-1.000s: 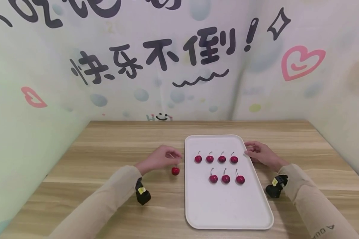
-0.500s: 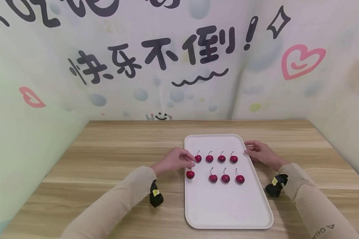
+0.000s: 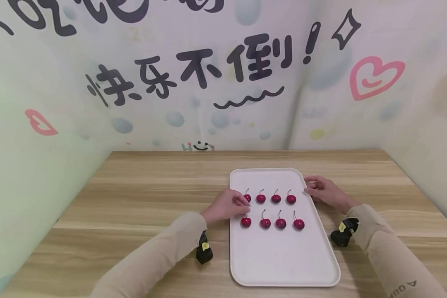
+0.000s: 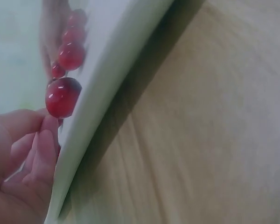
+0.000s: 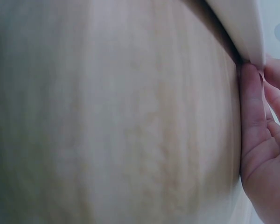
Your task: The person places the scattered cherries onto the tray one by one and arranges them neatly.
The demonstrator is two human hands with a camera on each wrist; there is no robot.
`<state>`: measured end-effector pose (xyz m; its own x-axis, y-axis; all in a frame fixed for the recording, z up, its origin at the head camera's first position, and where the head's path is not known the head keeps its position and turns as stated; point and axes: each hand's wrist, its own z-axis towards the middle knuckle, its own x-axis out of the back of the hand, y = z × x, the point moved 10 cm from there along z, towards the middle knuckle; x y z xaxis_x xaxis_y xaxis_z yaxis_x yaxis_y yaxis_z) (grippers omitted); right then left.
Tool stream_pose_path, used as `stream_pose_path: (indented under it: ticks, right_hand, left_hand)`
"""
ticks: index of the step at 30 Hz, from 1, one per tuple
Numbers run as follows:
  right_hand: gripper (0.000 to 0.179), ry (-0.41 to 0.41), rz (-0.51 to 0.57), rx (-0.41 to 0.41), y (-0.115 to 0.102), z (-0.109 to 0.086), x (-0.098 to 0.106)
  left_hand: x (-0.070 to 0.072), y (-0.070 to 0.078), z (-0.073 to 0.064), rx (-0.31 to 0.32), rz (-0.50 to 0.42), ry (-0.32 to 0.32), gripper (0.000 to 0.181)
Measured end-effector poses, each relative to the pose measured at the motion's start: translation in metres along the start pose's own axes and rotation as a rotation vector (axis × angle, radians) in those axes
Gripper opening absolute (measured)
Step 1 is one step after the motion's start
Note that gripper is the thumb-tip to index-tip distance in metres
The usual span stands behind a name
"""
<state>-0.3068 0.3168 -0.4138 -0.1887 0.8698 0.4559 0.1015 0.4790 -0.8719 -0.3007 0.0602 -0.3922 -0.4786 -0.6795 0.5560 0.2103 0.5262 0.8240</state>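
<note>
My left hand pinches the stem of a red cherry at the left side of the white tray. In the left wrist view this cherry hangs beyond the fingertips, close over the tray, in line with other cherries. It stands at the left end of the nearer row. Just behind, the left cherry of the farther row is partly hidden by my fingers. My right hand holds the tray's right rim; in the right wrist view its thumb lies under the rim and a finger lies over it.
Three cherries continue the nearer row, with three more in the farther row, stems pointing up. The tray lies on a wood-grain table. A printed cloth wall stands behind the table.
My left hand has carried the cherry from the table left of the tray, over its left rim, to the near row's left end. The right hand has stayed at the rim.
</note>
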Motion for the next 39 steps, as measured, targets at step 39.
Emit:
stream_pose_path:
  ticks: [39]
  right_hand:
    - [0.055, 0.001, 0.018, 0.006, 0.0037, 0.0017, 0.0015]
  left_hand:
    - [-0.0022, -0.0036, 0.0077, 0.086, 0.114, 0.014, 0.010]
